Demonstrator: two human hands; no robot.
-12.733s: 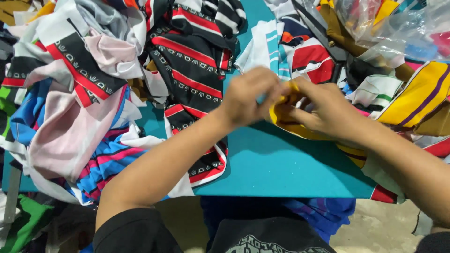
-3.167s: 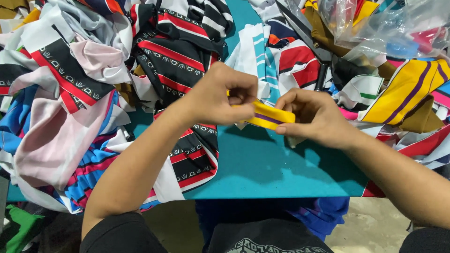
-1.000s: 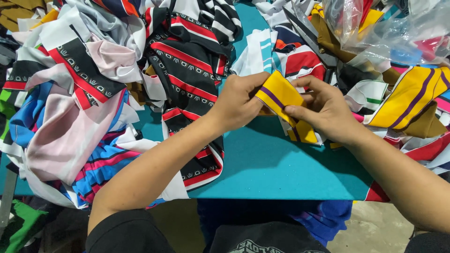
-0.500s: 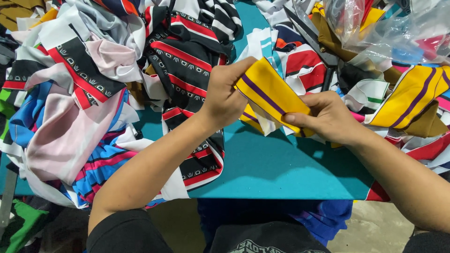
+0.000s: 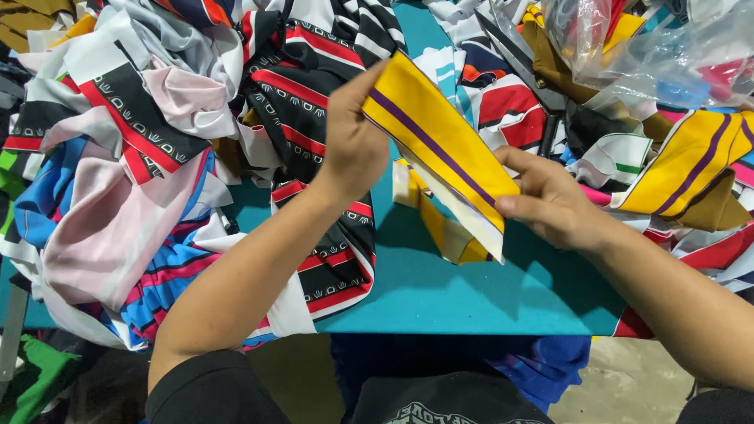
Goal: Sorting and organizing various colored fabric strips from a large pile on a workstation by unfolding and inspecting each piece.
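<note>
**A:** Head cam view: a teal table pretty much buried in cut fabric, with bare concrete floor showing past its near edge. To the left of the table's open patch there's a big heap of pink, blue and black-red patterned pieces; to the right of it, more yellow-purple striped strips and a crinkly clear plastic bag at the far corner.

**B:** And the hands?

**A:** Both are on one yellow band with a purple stripe, held up off the table above the open teal patch. The left hand is closed on the band's upper end, thumb side pinching it. The right hand pinches the lower end, fingers curled around the edge. The band is stretched out flat and tilted between them.

**B:** How far along does it look?

**A:** My guess is mid-way on this piece: it's spread open and looks doubled, white underside peeking out at the lower edge. Another yellow scrap lies on the table right below it. Judging by the heaps on both sides, plenty of pieces are left.
</note>
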